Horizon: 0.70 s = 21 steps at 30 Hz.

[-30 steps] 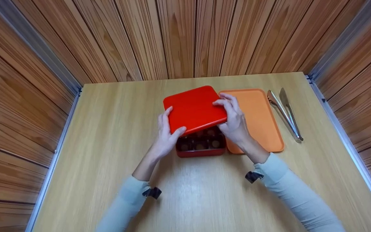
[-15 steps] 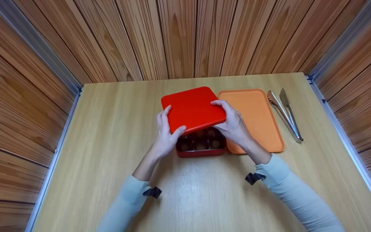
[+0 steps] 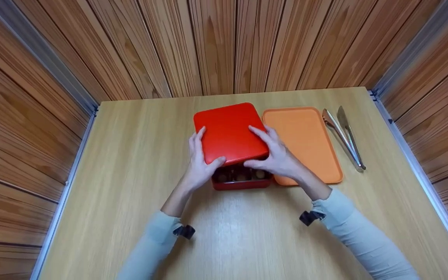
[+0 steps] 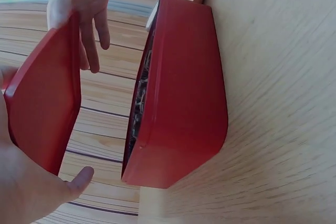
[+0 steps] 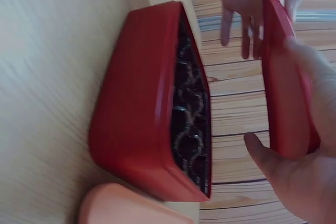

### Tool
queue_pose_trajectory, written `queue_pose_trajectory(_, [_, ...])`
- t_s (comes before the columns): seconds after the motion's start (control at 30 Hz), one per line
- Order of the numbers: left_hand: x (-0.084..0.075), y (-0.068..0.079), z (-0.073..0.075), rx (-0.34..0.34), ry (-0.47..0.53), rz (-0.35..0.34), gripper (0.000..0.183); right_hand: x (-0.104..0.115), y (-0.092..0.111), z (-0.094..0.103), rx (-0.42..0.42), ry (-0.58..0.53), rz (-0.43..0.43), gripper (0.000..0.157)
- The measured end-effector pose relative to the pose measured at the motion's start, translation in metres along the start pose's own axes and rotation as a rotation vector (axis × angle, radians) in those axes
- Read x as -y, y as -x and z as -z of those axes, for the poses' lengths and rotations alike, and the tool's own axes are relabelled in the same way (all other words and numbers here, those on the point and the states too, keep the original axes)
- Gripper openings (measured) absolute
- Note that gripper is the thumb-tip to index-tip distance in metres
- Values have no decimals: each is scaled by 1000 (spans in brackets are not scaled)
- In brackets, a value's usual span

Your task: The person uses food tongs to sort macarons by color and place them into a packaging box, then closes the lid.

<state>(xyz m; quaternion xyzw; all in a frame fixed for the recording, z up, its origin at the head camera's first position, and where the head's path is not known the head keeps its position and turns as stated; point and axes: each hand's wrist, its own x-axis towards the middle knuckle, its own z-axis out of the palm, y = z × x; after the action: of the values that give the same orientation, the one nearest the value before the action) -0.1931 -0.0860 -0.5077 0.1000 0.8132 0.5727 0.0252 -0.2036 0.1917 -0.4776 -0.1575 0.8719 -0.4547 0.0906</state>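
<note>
A bright red square lid [image 3: 230,134] is raised and slanted over a darker red box [image 3: 243,186]. My left hand [image 3: 200,167] grips the lid's left side, its thumb at the near corner. On the opposite side, my right hand [image 3: 280,157] has its fingers over the lid's top and its thumb by the near edge. Both wrist views show a gap between lid [image 4: 47,103] and box [image 4: 184,82]. Inside the box, the right wrist view reveals a dark insert [image 5: 186,108] with several compartments; round items sit in the near ones, their kind unclear.
An orange tray [image 3: 305,144] lies flat just right of the box. Metal tongs [image 3: 342,134] rest on the table to the right of the tray. Wood-panelled walls [image 3: 212,46] stand behind and on both sides of the table [image 3: 138,163].
The lid has turned slightly, shifted a little left and lowered at its right near corner. My right hand has shifted its hold, its fingers further over the top and its thumb now visible in front.
</note>
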Motion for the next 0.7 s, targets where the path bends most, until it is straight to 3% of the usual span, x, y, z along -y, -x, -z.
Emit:
queue_pose_trajectory(0.37, [13,-5,-11,-52,16,-11,96,-5,11,-33,-188,13,-20,99])
queue_pose_trajectory(0.7, [25,1,-24,-50,25,-10,94,-21,27,-50,-241,59,-20,101])
